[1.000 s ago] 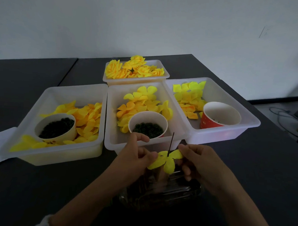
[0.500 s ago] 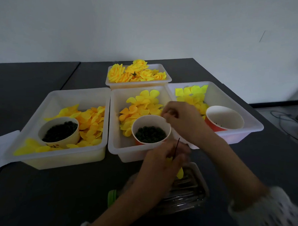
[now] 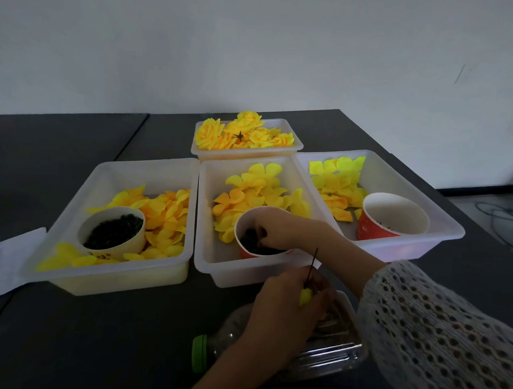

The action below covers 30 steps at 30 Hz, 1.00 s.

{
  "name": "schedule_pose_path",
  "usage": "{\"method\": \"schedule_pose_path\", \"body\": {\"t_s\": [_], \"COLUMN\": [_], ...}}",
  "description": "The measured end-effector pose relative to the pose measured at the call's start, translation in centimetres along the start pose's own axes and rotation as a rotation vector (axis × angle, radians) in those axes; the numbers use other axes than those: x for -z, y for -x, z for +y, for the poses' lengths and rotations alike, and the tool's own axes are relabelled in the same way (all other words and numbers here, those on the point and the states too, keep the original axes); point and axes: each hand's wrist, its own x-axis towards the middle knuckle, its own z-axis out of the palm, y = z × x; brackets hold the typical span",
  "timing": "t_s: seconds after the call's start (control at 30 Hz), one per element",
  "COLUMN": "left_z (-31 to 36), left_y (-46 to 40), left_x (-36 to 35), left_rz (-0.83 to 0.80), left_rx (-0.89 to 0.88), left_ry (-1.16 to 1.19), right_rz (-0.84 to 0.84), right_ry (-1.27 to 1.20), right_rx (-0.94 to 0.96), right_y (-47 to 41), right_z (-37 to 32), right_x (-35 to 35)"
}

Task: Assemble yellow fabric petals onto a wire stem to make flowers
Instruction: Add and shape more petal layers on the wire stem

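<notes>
My left hand (image 3: 285, 307) grips a thin dark wire stem (image 3: 311, 264) with a yellow fabric petal (image 3: 305, 296) on it, held over a clear plastic container near the table's front. My right hand (image 3: 280, 227) reaches into the paper cup (image 3: 242, 226) of small dark pieces in the middle white tray (image 3: 205, 259), its fingertips curled down among the pieces. Whether they pinch one is hidden. Loose yellow petals (image 3: 258, 191) fill the tray behind the cup.
A left tray (image 3: 113, 282) holds orange-yellow petals and another cup of dark pieces (image 3: 112, 232). The right tray (image 3: 423, 251) has petals and a red cup (image 3: 392, 218). Finished flowers (image 3: 243, 132) sit in the back tray. A clear bottle with green cap (image 3: 198, 353) lies at the front.
My right hand left the petal, reached forward over the middle tray and dropped into the cup of dark pieces. My left hand keeps the stem and petal, now folded in its grip.
</notes>
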Motion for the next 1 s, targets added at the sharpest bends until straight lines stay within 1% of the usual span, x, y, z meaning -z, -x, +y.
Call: {"method": "schedule_pose_path", "body": {"t_s": [0.1, 0.27, 0.43, 0.53, 0.67, 0.73, 0.87, 0.93, 1.0], "left_z": [0.0, 0.2, 0.2, -0.1, -0.2, -0.2, -0.3, -0.3, -0.5], "left_y": [-0.2, -0.1, -0.1, -0.1, -0.1, -0.1, -0.2, -0.2, -0.2], "left_x": [-0.1, -0.1, -0.2, -0.1, 0.0, 0.0, -0.1, -0.2, -0.2], "left_rz": [0.017, 0.01, 0.021, 0.02, -0.007, -0.019, -0.011, -0.004, 0.004], "left_rx": [0.013, 0.041, 0.02, 0.011, 0.025, 0.036, 0.033, 0.036, 0.017], "left_ry": [0.019, 0.015, 0.02, 0.018, 0.009, 0.003, -0.011, -0.02, -0.009], "right_rz": [0.013, -0.021, -0.022, -0.02, 0.081, 0.105, 0.163, 0.222, 0.291], "right_ry": [0.001, 0.097, 0.069, -0.013, -0.007, -0.016, -0.13, -0.236, -0.403], "right_rx": [0.012, -0.065, -0.048, -0.043, -0.075, -0.074, -0.066, -0.048, 0.007], "right_y": [0.0, -0.5, -0.4, -0.2, 0.1, 0.1, 1.2, 3.0, 5.8], "right_z": [0.1, -0.1, 0.3, 0.5, 0.9, 1.2, 1.8, 1.6, 1.3], "right_x": [-0.1, -0.1, -0.2, 0.2, 1.1, 1.3, 1.5, 2.4, 3.7]}}
